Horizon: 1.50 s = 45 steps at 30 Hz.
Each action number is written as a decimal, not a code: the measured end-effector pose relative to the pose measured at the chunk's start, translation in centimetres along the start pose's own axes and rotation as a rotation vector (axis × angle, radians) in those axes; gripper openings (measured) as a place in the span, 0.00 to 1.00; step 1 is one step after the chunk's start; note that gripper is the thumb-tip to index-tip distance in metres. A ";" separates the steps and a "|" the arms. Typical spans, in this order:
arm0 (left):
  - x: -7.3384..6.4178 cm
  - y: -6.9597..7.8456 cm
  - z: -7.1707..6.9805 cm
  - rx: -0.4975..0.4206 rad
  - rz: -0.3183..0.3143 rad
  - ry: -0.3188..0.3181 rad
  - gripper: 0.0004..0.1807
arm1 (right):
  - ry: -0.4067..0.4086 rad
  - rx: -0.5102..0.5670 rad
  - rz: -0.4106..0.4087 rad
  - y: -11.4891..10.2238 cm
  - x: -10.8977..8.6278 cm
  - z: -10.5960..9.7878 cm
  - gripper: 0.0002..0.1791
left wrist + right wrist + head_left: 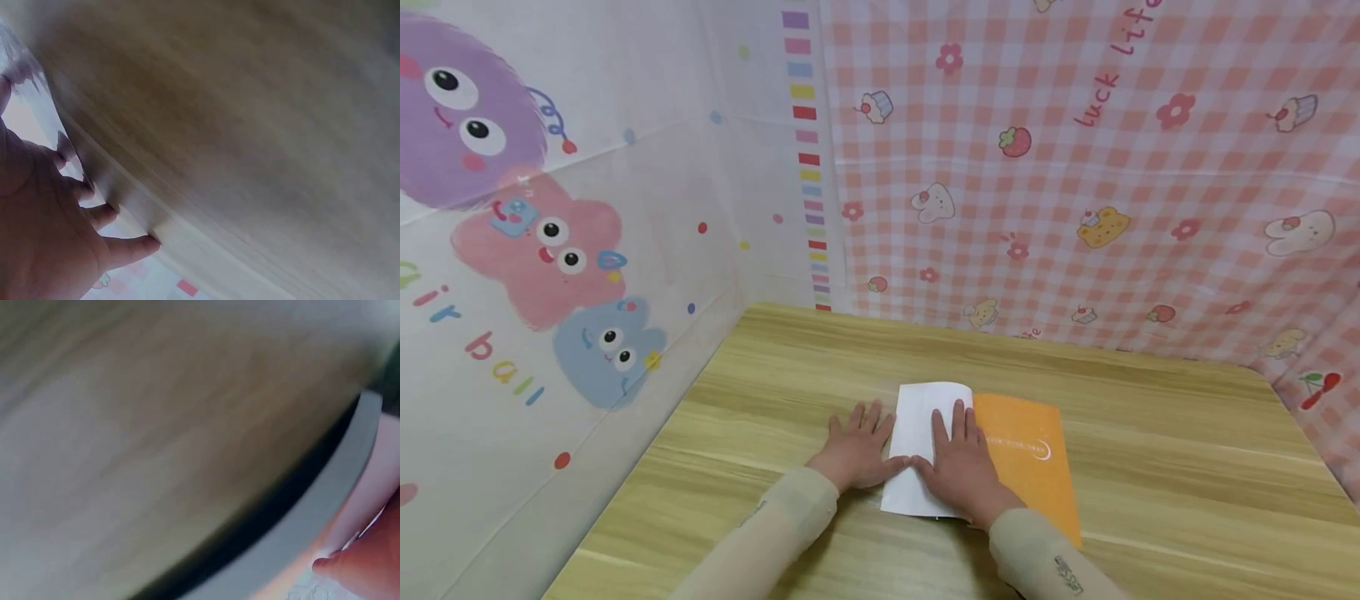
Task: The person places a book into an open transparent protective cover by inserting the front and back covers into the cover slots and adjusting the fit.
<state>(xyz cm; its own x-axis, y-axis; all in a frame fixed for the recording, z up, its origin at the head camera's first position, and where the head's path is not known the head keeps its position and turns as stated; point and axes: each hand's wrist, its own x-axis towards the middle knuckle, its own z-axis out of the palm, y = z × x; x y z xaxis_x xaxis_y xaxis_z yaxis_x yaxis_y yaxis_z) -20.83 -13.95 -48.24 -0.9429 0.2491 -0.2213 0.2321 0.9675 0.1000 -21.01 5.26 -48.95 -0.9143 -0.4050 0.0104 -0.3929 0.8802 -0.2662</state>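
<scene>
A white sheet of paper (921,492) lies on the wooden table in the head view, its top edge slightly curved. Directly to its right is an orange cover (1030,479) with a white crescent print. My right hand (962,471) rests flat on the white paper near its right side, fingers extended. Beside the paper's left edge, my left hand (853,450) lies spread, its thumb reaching onto the paper and nearly meeting the right thumb. In the left wrist view, the fingertips of the left hand (53,212) touch the wood. Only part of my right hand (369,556) shows in the right wrist view.
The wood-grain table (1187,475) extends around the paper on all sides. A pink checked cloth (1075,167) hangs behind its back edge. On the left hangs a white cloth (662,192) with cartoon figures.
</scene>
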 end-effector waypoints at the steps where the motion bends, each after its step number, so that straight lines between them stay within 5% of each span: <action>1: 0.0 0.0 0.0 -0.002 0.000 0.002 0.45 | -0.012 0.001 -0.001 0.1 -0.1 -0.3 0.43; 10: -0.1 -0.7 -0.4 -0.046 0.012 -0.015 0.45 | -0.080 0.007 -0.152 2.9 -0.6 -1.6 0.46; 16: 0.2 -1.4 -0.5 -0.101 0.038 -0.040 0.47 | -0.068 -0.078 -0.139 2.8 -0.5 -0.2 0.48; 28: -0.1 -1.1 -0.6 -0.056 0.043 -0.012 0.48 | -0.003 -0.107 -0.078 0.6 0.0 0.7 0.41; 38: 0.2 -1.8 0.1 -0.102 0.037 0.013 0.53 | -0.069 0.041 -0.163 4.3 -1.1 -1.2 0.44; 45: -0.1 -1.5 -0.1 -0.106 0.054 0.016 0.53 | -0.081 -0.029 -0.190 4.4 -1.0 -0.7 0.47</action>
<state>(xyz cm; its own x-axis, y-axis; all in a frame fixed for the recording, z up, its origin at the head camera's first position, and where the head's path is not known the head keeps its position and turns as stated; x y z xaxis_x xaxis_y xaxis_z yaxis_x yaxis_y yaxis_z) -21.07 -15.45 -48.31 -0.9335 0.2990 -0.1977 0.2566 0.9425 0.2140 -21.89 9.75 -49.49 -0.8131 -0.5818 -0.0198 -0.5613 0.7925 -0.2386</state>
